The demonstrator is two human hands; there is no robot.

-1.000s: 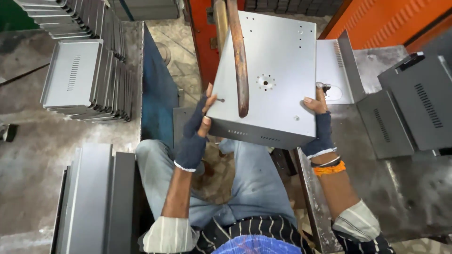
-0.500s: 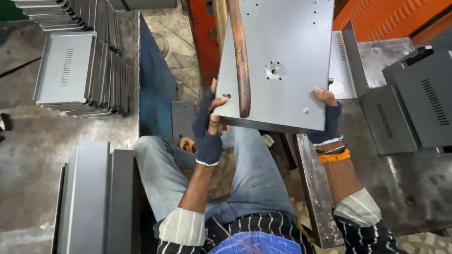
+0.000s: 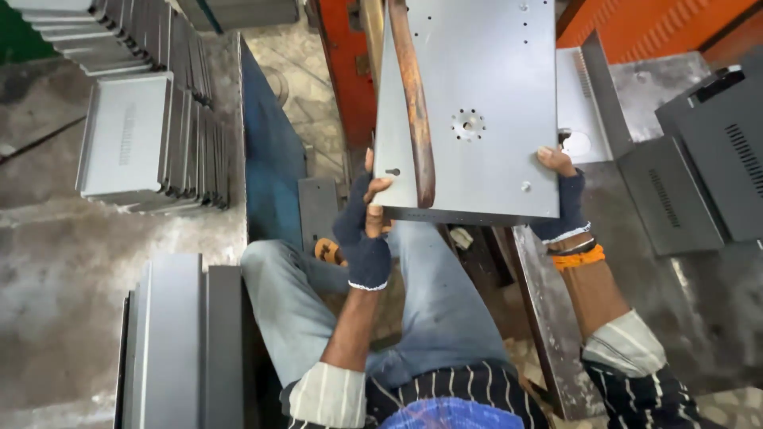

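While both hands (image 3: 366,230) pinch the grey panel (image 3: 477,103), stacked panels (image 3: 151,135) line the concrete floor (image 3: 48,254).

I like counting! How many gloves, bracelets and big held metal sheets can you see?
Gloves: 2, one on the left hand, one on the right hand
Orange bracelets: 1
Held grey sheet: 1
Total: 4
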